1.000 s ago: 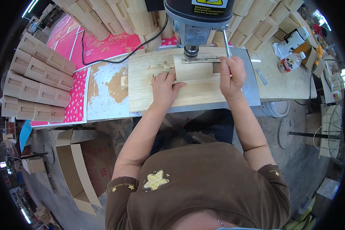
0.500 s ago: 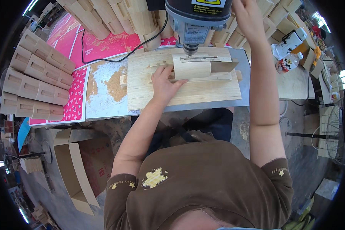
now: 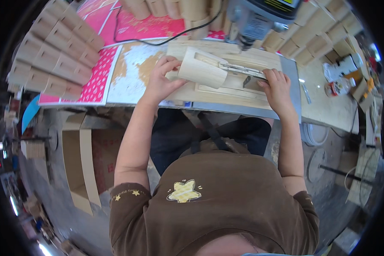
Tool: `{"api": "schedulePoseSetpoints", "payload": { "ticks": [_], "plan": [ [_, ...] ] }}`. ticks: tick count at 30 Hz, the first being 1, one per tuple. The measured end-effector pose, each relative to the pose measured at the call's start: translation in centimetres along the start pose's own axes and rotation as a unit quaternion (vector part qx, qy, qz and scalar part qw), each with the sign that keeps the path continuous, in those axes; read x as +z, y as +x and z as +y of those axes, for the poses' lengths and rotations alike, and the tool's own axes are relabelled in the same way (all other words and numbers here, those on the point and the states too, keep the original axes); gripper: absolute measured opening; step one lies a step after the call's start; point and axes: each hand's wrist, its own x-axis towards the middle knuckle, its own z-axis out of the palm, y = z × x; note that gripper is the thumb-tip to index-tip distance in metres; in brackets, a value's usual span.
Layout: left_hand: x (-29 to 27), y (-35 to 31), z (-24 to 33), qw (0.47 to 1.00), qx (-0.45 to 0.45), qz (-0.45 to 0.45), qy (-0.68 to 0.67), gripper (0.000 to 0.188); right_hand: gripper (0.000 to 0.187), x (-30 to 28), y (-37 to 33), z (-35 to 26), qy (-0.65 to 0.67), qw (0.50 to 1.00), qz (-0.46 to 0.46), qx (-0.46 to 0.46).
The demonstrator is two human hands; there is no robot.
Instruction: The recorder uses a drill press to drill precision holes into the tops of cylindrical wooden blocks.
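Pinching a pale, slotted wooden cylinder (image 3: 202,73), upper centre, by its left end with the partly closed left hand (image 3: 161,81); curling the right hand (image 3: 279,88) over a metal-edged wooden bar (image 3: 248,71), not showing how tightly. Possibly risking jamming through gripping only one end. Seeing, upper right, a yellow-and-black label (image 3: 286,4) and unreadable pale plate (image 3: 255,26) on a grey drill (image 3: 260,10).

Drill press (image 3: 256,26) cut off by upper edge, tip (image 3: 244,46) blurred; slim bar (image 3: 242,69), right end hidden under right fingers (image 3: 279,76).
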Motion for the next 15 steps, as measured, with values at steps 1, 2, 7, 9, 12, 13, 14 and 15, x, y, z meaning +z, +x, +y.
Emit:
{"api": "schedulePoseSetpoints", "payload": {
  "ticks": [1,2,7,9,12,13,14,15],
  "plan": [
    [-1.4,0.1,0.1,1.000,0.016,-0.012,-0.013,0.037,0.025,-0.2,0.0,-0.7,0.002,1.000,0.005,-0.007],
    [-2.4,0.2,0.3,0.999,0.034,-0.028,-0.032,0.036,0.025,-0.3,-0.2,-1.0,-0.002,1.000,0.009,-0.008],
    [-12.7,-0.8,-1.3,0.991,-0.131,-0.007,0.032,0.038,0.028,-0.7,-1.2,0.8,-0.018,1.000,0.009,0.002],
    [-14.9,-1.1,-0.8,0.978,-0.170,0.016,0.122,0.041,0.029,-0.3,-1.7,1.4,-0.014,1.000,0.010,-0.009],
    [-17.4,-1.2,-2.0,0.947,-0.227,0.036,0.225,0.043,0.031,-0.6,-2.4,0.8,-0.026,0.999,0.030,-0.035],
    [-17.7,-1.2,-2.5,0.939,-0.225,0.056,0.255,0.043,0.033,-1.1,-2.5,0.5,-0.035,0.999,0.006,-0.022],
    [-18.0,-1.4,-3.2,0.928,-0.225,0.076,0.288,0.043,0.034,-1.2,-2.7,0.2,-0.040,0.999,-0.017,-0.008],
    [-18.2,-1.9,-4.4,0.923,-0.201,0.098,0.314,0.041,0.036,-0.9,-2.8,0.1,-0.036,0.999,-0.025,-0.001]
  ]
}}
